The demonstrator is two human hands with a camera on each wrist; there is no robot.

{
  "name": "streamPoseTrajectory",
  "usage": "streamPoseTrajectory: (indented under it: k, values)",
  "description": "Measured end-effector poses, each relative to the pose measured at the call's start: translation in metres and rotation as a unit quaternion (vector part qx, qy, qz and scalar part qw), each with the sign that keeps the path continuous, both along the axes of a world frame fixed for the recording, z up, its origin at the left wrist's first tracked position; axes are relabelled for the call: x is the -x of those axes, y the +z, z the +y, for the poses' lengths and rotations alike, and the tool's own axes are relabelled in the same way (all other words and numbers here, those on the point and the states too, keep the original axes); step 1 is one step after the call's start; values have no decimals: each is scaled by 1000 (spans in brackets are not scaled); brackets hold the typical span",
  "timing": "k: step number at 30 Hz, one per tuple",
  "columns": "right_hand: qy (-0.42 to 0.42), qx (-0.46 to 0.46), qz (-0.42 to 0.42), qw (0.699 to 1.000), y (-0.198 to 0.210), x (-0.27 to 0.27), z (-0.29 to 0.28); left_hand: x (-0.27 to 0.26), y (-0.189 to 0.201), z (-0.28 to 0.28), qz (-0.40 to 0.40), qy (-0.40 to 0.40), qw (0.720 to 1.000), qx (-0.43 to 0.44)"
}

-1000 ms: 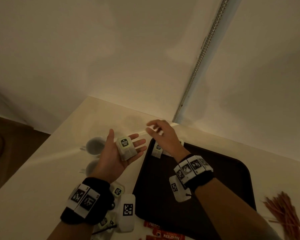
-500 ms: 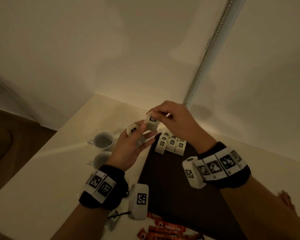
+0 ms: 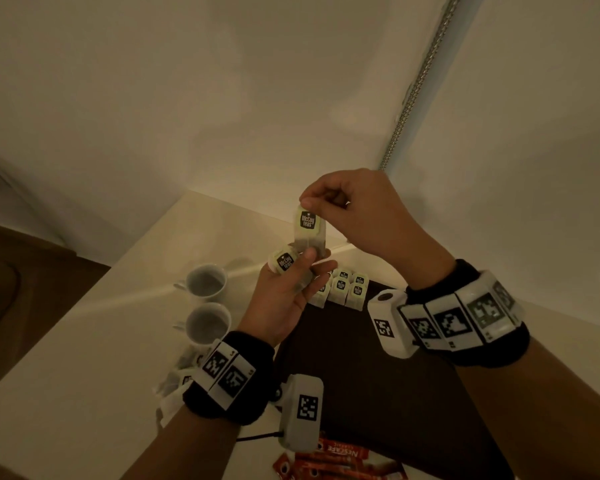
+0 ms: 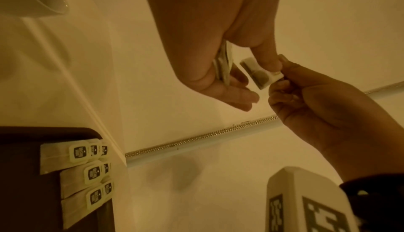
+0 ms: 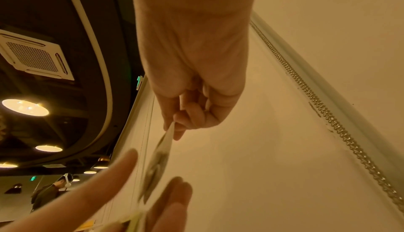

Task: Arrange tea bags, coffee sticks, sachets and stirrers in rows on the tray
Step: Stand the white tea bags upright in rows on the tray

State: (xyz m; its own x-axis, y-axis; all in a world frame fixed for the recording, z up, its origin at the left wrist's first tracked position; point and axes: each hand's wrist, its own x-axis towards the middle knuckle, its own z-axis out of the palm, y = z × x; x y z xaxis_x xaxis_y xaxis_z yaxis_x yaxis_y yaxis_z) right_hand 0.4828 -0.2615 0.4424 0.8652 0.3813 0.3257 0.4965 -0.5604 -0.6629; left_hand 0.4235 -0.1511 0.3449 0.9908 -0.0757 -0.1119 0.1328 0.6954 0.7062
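Observation:
My right hand [image 3: 312, 202] pinches the top edge of one tea bag [image 3: 308, 230], which hangs upright over the table's far side. My left hand [image 3: 302, 268] sits just below it and holds a few more tea bags [image 3: 284, 261] between thumb and fingers. Its thumb touches the lower end of the hanging bag. The left wrist view shows the pinched tea bag [image 4: 260, 73] between both hands. Several tea bags [image 3: 343, 289] lie in rows in the far left corner of the dark tray [image 3: 378, 375]. Red coffee sticks [image 3: 333, 459] lie at the tray's near edge.
Two white cups [image 3: 207, 280] [image 3: 208, 322] stand on the table left of the tray. Loose tea bags [image 3: 174, 386] lie under my left wrist. A wall with a bead chain [image 3: 416, 84] rises right behind the table. The table's left edge drops to a dark floor.
A second ago my left palm lay open with tea bags and my right hand hovered over the tray. My right hand has since pinched one bag from the left and drawn it upward.

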Motion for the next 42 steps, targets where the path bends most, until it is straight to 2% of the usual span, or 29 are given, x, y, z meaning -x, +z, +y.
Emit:
streamPoseTrajectory:
  k: [6, 9, 13, 17, 22, 29, 37, 40, 42]
  values:
    - [-9, -22, 19, 1000, -9, 0, -9, 0, -8, 1, 22, 2, 999, -26]
    - [-25, -21, 48, 998, -28, -3, -25, -3, -19, 13, 80, 19, 996, -21]
    - [-39, 50, 154, 986, -86, -6, -51, -8, -28, 35, 147, 24, 989, 4]
    - [-66, 132, 262, 954, -154, -9, -71, -12, -26, 43, 143, 10, 990, 5]
    - [-95, 157, 366, 912, -208, -14, -77, -15, -28, 41, 149, -6, 989, -4]
    - [-166, 111, 304, 931, -230, -37, -79, -19, -36, 41, 157, -8, 987, -22]
    - [-178, 118, 288, 934, -239, -54, -77, -19, -40, 46, 148, -33, 988, -37]
    - [-196, 77, 221, 952, -219, -54, -66, -21, -39, 46, 147, -56, 986, -59]
    - [-157, -10, 174, 972, -186, -47, -50, -23, -37, 45, 147, -73, 983, -79]
